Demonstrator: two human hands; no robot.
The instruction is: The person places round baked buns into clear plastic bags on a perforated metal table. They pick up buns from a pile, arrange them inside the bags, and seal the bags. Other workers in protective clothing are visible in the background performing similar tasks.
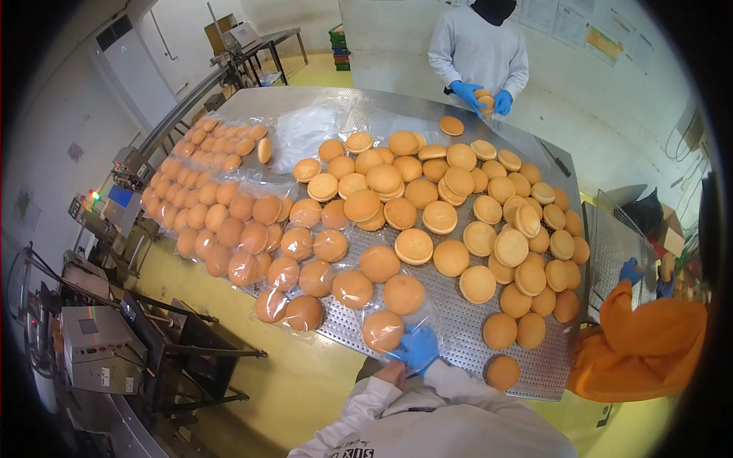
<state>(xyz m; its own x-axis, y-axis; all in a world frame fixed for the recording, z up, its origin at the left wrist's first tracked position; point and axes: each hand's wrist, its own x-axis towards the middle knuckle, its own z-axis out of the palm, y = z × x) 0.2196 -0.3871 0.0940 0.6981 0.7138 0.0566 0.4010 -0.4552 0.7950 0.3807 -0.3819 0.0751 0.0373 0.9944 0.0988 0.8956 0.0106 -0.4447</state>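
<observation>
At the table's near edge, my bare left hand (392, 374) is closed on the mouth of a clear plastic bag (427, 311). My right hand (417, 348), in a blue glove, is closed on the same bag just to the right. Several round golden buns lie in the bag, and the closest bun (383, 330) touches the gloved fingers. Left of it, more bagged buns (304, 313) run in rows. Loose buns (450, 258) cover the middle and right of the perforated metal table (458, 355), some stacked.
Empty clear bags (305, 136) lie at the far left. Across the table, a person in white (479, 49) with blue gloves holds buns. A person in orange (641, 336) works at the right. A grey machine (103, 347) and black metal stand (206, 351) are at lower left.
</observation>
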